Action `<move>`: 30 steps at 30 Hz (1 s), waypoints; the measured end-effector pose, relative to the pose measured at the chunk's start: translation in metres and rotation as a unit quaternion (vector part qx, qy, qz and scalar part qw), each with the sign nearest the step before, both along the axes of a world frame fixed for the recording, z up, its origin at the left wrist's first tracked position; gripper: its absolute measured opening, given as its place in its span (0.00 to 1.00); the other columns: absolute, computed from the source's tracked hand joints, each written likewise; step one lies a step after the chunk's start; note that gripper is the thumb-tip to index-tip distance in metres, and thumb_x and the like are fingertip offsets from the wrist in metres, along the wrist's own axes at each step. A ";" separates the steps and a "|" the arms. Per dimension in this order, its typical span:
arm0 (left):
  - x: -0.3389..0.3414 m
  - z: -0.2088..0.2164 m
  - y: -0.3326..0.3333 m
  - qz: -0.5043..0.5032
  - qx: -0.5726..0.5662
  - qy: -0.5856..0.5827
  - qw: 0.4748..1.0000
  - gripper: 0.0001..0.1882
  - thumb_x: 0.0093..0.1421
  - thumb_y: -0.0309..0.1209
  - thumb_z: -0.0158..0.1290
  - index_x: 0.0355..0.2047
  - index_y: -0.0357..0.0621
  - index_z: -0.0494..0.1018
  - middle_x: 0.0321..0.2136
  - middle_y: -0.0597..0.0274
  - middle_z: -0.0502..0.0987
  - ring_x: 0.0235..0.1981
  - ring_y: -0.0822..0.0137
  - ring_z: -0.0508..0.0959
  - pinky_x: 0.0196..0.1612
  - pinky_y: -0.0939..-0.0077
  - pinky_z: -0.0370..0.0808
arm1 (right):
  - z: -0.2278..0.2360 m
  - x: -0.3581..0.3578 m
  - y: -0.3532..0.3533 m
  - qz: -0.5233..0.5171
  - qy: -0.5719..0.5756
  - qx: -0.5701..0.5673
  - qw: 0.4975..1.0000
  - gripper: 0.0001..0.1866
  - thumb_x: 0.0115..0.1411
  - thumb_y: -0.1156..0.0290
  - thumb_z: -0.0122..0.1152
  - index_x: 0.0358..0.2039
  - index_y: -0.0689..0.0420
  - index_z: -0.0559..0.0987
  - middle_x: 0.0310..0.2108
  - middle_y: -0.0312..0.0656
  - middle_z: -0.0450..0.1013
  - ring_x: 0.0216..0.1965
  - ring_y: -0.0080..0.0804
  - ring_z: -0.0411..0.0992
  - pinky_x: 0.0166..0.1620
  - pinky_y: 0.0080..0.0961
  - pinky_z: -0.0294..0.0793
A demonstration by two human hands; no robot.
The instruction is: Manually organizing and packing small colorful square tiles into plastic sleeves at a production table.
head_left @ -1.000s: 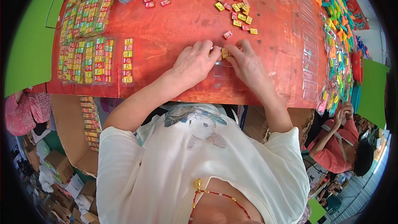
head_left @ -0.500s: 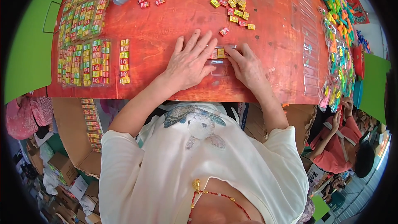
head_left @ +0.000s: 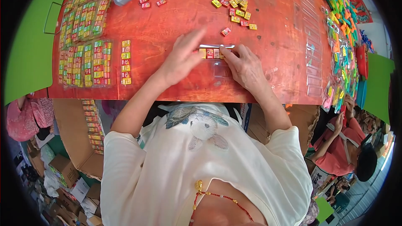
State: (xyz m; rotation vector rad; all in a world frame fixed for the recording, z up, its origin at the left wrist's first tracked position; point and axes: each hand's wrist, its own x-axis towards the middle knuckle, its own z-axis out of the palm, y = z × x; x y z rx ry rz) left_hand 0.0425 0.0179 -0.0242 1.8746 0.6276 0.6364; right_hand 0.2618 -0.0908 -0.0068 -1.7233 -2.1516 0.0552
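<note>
In front of me on the red table lies a clear plastic tray [head_left: 222, 70] with a short row of small yellow and red boxes [head_left: 210, 53] in it. My right hand [head_left: 245, 68] is closed at the right end of this row, its thumb and fingers gripping the tray's edge; the fingertips partly cover the last box. Raised at the row's left end, my left hand [head_left: 181, 57] is blurred by motion, its fingers stretched out and holding nothing. A single red box [head_left: 225, 32] lies just beyond the tray.
Loose boxes [head_left: 238, 12] are scattered farther back. At the left stand a single column of boxes [head_left: 126, 62] and several filled packs [head_left: 83, 63]. Stacked clear trays [head_left: 314, 62] lie at the right, beside a heap of colourful plastic pieces [head_left: 337, 29]. Another person [head_left: 339, 146] sits at far right.
My left hand has lifted off the row and swung left, uncovering more boxes. My right hand and the row have shifted slightly left.
</note>
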 end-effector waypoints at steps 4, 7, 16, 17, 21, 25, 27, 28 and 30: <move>-0.026 0.000 0.003 0.109 -0.004 -0.023 0.994 0.23 0.64 0.31 0.53 0.59 0.38 0.69 0.59 0.50 0.70 0.63 0.51 0.67 0.65 0.56 0.61 | 0.000 -0.003 0.001 -0.020 0.018 -0.005 1.000 0.19 0.59 0.74 0.64 0.52 0.51 0.80 0.33 0.42 0.69 0.33 0.38 0.73 0.35 0.34 0.76; -0.034 -0.005 -0.005 0.130 0.240 0.090 0.958 0.20 0.59 0.31 0.58 0.51 0.42 0.73 0.53 0.49 0.72 0.58 0.49 0.70 0.59 0.53 0.64 | 0.000 -0.004 0.004 -0.022 0.014 0.001 1.000 0.19 0.59 0.75 0.64 0.52 0.51 0.80 0.33 0.42 0.69 0.32 0.38 0.73 0.34 0.35 0.76; -0.016 0.008 -0.001 0.081 0.354 0.205 0.909 0.11 0.58 0.28 0.57 0.42 0.45 0.74 0.37 0.58 0.72 0.44 0.55 0.72 0.51 0.59 0.66 | 0.000 -0.007 0.007 -0.020 0.010 -0.006 1.000 0.19 0.59 0.76 0.62 0.52 0.51 0.79 0.34 0.42 0.70 0.34 0.39 0.74 0.35 0.36 0.76; -0.016 0.010 0.004 0.051 0.352 0.217 0.909 0.10 0.58 0.26 0.57 0.41 0.45 0.73 0.36 0.58 0.71 0.43 0.55 0.72 0.50 0.60 0.66 | -0.001 -0.007 0.007 -0.019 0.010 -0.006 1.000 0.19 0.59 0.76 0.62 0.52 0.51 0.79 0.34 0.42 0.70 0.34 0.39 0.74 0.35 0.36 0.76; -0.018 0.012 0.027 -0.008 0.345 0.208 0.915 0.10 0.59 0.25 0.56 0.41 0.45 0.72 0.37 0.59 0.71 0.45 0.56 0.72 0.50 0.62 0.66 | -0.001 -0.007 0.007 -0.018 0.006 0.007 1.000 0.19 0.57 0.75 0.62 0.51 0.52 0.79 0.33 0.42 0.69 0.34 0.38 0.73 0.36 0.35 0.76; -0.016 0.013 0.039 -0.086 0.325 0.206 0.919 0.10 0.60 0.24 0.54 0.43 0.45 0.72 0.38 0.60 0.72 0.45 0.57 0.72 0.50 0.62 0.66 | 0.000 -0.008 0.006 -0.027 0.014 -0.008 1.000 0.19 0.59 0.76 0.62 0.52 0.51 0.79 0.34 0.43 0.70 0.35 0.40 0.74 0.36 0.37 0.76; -0.012 0.010 0.037 -0.096 0.340 0.206 0.913 0.10 0.60 0.24 0.54 0.43 0.45 0.72 0.38 0.60 0.72 0.45 0.57 0.72 0.49 0.62 0.66 | -0.001 -0.008 0.006 -0.026 0.015 -0.007 1.000 0.19 0.59 0.76 0.62 0.52 0.51 0.79 0.34 0.43 0.70 0.35 0.40 0.74 0.36 0.37 0.76; -0.008 0.008 0.034 -0.055 0.349 0.182 0.918 0.09 0.60 0.26 0.54 0.42 0.44 0.72 0.38 0.60 0.72 0.45 0.57 0.73 0.49 0.62 0.66 | -0.001 -0.008 0.006 -0.026 0.017 -0.008 0.999 0.18 0.59 0.76 0.62 0.51 0.51 0.79 0.34 0.43 0.69 0.35 0.41 0.74 0.36 0.37 0.76; -0.003 0.008 0.028 -0.015 0.358 0.157 0.920 0.09 0.61 0.27 0.54 0.42 0.44 0.72 0.38 0.59 0.72 0.44 0.57 0.73 0.48 0.61 0.66 | 0.000 -0.008 0.006 -0.026 0.016 -0.007 0.999 0.18 0.59 0.76 0.62 0.51 0.51 0.79 0.34 0.43 0.69 0.35 0.41 0.74 0.36 0.37 0.76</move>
